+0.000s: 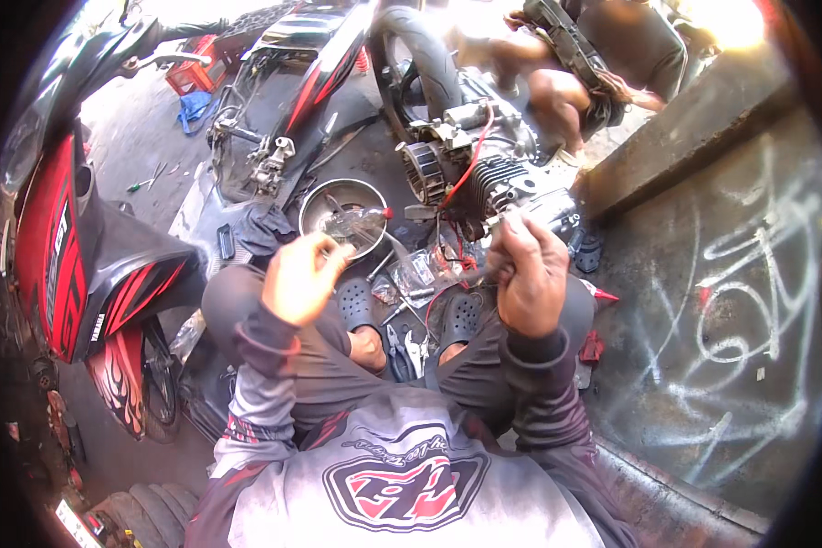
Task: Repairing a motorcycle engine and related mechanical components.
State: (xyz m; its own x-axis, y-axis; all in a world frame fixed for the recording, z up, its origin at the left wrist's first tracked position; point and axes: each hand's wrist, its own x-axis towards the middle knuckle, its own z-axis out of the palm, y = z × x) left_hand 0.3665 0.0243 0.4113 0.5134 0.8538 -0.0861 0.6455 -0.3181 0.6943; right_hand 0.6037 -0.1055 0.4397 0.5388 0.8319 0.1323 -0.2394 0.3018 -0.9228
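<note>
My left hand [303, 277] is raised above my left knee, thumb and fingers drawn together, its outline a little blurred. Whatever is in that pinch is too small to name. Beyond it stands a round metal basin [304, 219] with a clear plastic bottle [361, 222] with a red cap lying in it. My right hand [532, 274] is closed, knuckles up, in front of the motorcycle engine [502, 183] with its finned cylinder. What its fingers hold, if anything, is hidden. A red cable [473, 164] runs over the engine.
Pliers [416, 352] and other hand tools lie between my feet, near clear plastic bags [420, 274] of parts. A red scooter [64, 265] stands at left, a painted metal wall [731, 320] at right. Another person [562, 96] sits beyond the engine. A red crate [194, 68] is far left.
</note>
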